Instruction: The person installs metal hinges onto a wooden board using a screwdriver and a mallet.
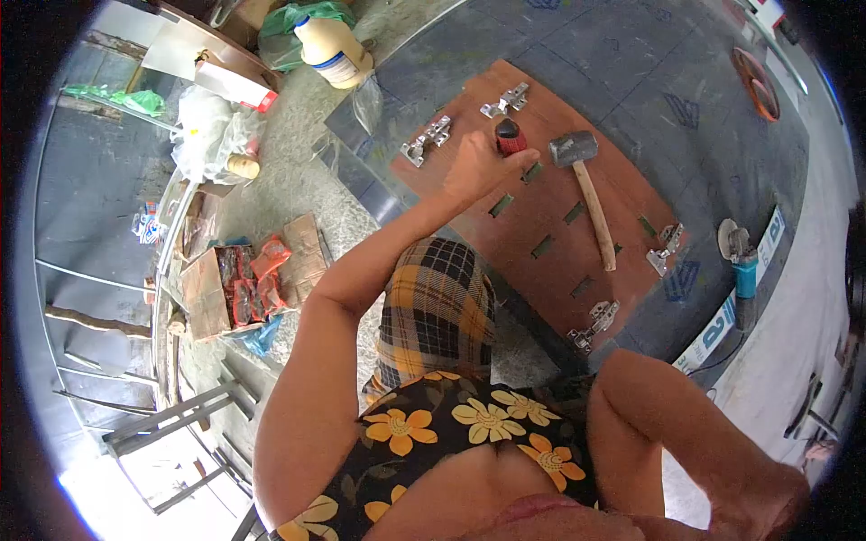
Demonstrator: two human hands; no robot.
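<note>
My left hand (483, 169) is closed around a red and black handle (511, 137), which looks like a screwdriver's; its lower end is hidden by my fingers. Below the hand lies a reddish-brown board (559, 243) marked with small green rectangles. Metal cabinet hinges sit near its corners: one hinge (425, 142) left of my hand, another (505, 100) beyond it, a third (667, 249) at the right. A mallet (591, 194) with a dark head and wooden handle rests on the board, right of my hand. My right arm (695, 424) bends back toward me, its hand out of sight.
Dark sheeting (622, 54) lies under the board. A teal angle grinder (742, 268) is at the right, beside a lettered strip (713, 338). Leftward are a pale jug (332, 50), a cardboard box (209, 293) with red packets, and a metal frame (180, 417).
</note>
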